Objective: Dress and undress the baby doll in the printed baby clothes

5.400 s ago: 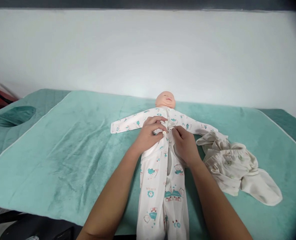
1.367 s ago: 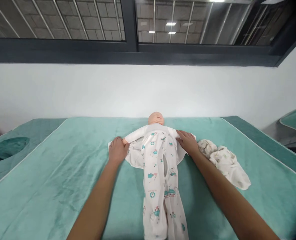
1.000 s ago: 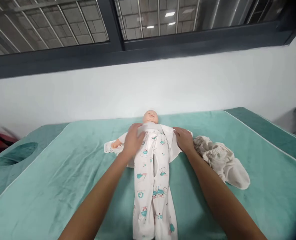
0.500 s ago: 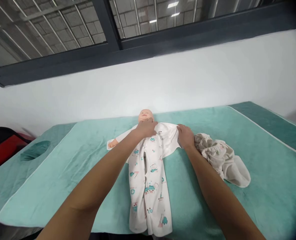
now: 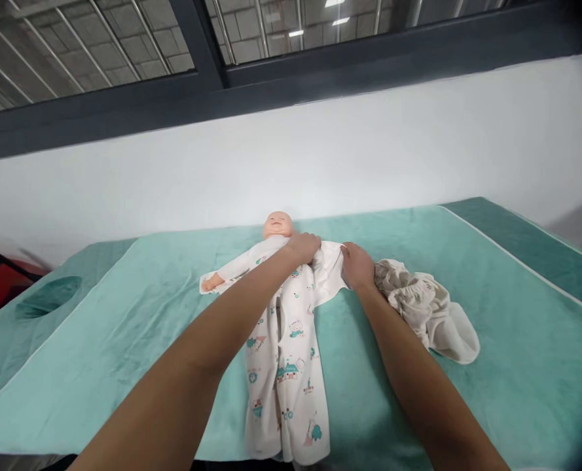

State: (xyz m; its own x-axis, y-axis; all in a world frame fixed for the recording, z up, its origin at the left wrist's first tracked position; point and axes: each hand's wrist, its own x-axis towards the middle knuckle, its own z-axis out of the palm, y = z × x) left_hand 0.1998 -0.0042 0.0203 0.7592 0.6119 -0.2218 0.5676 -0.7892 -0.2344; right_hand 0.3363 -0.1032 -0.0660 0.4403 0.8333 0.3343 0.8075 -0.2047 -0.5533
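A baby doll [image 5: 277, 224] lies on its back, head toward the wall, in a white baby romper [image 5: 295, 366] with teal and pink prints. The romper's legs stretch toward me. One doll hand [image 5: 213, 282] shows out of the sleeve on the left. My left hand [image 5: 304, 248] curls over the romper at the doll's shoulder on the right; its fingertips are partly hidden, as is the doll's arm there. My right hand [image 5: 358, 265] pinches the outer end of the plain white sleeve part [image 5: 330, 265], which spreads between both hands.
A crumpled heap of off-white baby clothes [image 5: 425, 304] lies just right of my right forearm. The teal padded bed cover [image 5: 138, 314] has a round hole [image 5: 49, 297] at left. Behind are a white wall [image 5: 251, 176] and a barred window. A red and black item [image 5: 0, 288] stands at far left.
My left hand has slid right, from below the doll's chin to its shoulder. My right hand keeps hold of the sleeve. The whole view has shifted slightly.
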